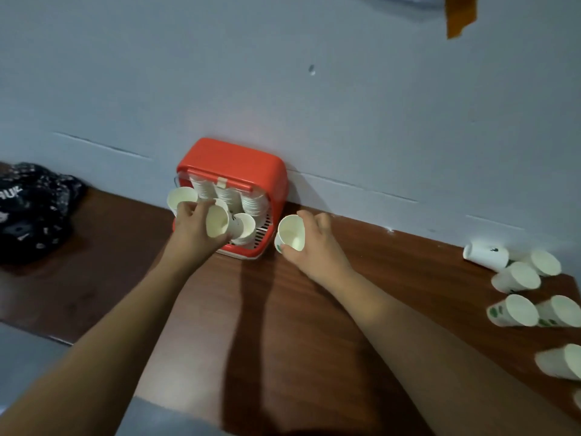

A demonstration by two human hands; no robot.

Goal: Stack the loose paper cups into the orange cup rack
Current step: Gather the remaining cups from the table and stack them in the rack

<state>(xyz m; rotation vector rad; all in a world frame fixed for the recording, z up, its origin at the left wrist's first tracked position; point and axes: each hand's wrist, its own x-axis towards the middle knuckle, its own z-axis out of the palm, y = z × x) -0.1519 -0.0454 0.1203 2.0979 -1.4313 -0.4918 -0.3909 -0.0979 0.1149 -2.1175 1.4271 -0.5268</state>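
Observation:
The orange cup rack [232, 160] stands against the wall on the brown table, with three columns of stacked white paper cups [224, 193] inside. My left hand [193, 228] is at the rack's front and grips a white paper cup [217, 225] whose mouth faces me. Two more cups [180, 196] [246, 226] poke out of the rack beside that hand. Just right of the rack, my right hand [314, 243] holds another paper cup [292, 236], tilted with its mouth toward me.
Several loose paper cups [518, 278] lie on their sides at the table's right edge. A dark patterned bag [31, 209] sits at the far left. The brown table [283, 325] runs along a pale wall [345, 105].

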